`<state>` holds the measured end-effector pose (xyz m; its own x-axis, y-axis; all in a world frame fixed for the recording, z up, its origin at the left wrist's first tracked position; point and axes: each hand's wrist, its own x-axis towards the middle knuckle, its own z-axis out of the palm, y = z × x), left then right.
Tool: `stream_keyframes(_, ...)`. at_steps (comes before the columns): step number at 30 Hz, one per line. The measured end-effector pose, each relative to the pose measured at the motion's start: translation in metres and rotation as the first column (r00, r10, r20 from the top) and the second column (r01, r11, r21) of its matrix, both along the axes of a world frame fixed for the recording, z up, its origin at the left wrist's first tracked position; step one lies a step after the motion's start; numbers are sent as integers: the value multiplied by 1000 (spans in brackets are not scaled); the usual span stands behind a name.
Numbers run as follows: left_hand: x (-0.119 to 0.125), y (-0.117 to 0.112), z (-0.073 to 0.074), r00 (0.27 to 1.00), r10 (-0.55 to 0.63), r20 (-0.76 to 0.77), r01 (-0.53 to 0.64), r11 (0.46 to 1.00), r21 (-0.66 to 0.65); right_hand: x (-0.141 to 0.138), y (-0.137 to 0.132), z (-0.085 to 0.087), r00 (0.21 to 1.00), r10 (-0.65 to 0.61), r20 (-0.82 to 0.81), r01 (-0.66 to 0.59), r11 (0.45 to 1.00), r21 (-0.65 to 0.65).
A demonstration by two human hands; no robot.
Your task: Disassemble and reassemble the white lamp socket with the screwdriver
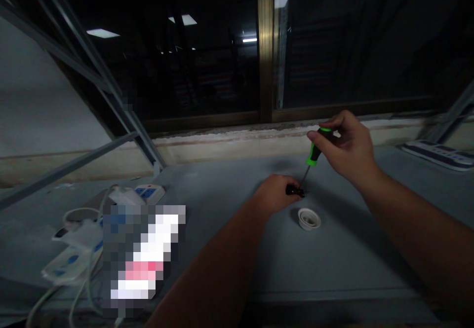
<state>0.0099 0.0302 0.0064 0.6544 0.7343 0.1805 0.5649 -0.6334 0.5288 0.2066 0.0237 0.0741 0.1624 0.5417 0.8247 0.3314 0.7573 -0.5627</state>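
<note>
My right hand [346, 148] pinches a screwdriver with a green-and-black handle [314, 151], holding it tilted with the shaft pointing down. The shaft's tip reaches a small black part [294, 191], which my left hand [276, 193] grips just above the grey table [333, 264]. Most of that part is hidden by my fingers, so its exact kind cannot be told. A round white lamp holder [309, 218] lies open side up on the table, just below and to the right of my left hand.
Power strips [72, 264] and white cables lie at the table's left, beside a pixelated object [142, 254]. Another power strip [437, 155] sits at the right. A low wall and dark window frame [265, 42] stand behind the table, with metal bars at the left.
</note>
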Motion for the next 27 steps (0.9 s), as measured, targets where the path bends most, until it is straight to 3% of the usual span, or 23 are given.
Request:
stream_keyframes(2,0,0,0,1000,2,0,-2,1000,0,1,-1,2,1000,-7,-2,7,1000,-3)
stream_keyframes(6,0,0,0,1000,8,-3,-8,1000,-9,0,-8,9,982,181,-63,-187,975,-121)
stream_keyframes(10,0,-1,0,1000,-12,7,12,1000,4,-1,-8,10,999,2,49,4,992,-125)
stream_keyframes(15,0,-1,1,1000,-13,-1,13,1000,-8,-1,-8,8,975,-186,118,188,982,-1)
stream_keyframes(17,0,-1,1,1000,-6,-5,6,1000,-7,-1,-9,8,981,-149,125,150,989,6)
stream_keyframes(20,0,-1,1,1000,5,-9,-5,1000,-6,-1,-12,9,998,59,33,-56,995,-80)
stream_keyframes(22,0,0,0,1000,6,-11,-6,1000,0,-3,-13,9,991,135,-18,-136,983,-120)
stream_keyframes(27,1,0,-1,1000,-11,-13,11,1000,22,-6,-12,8,995,-20,97,29,995,-97)
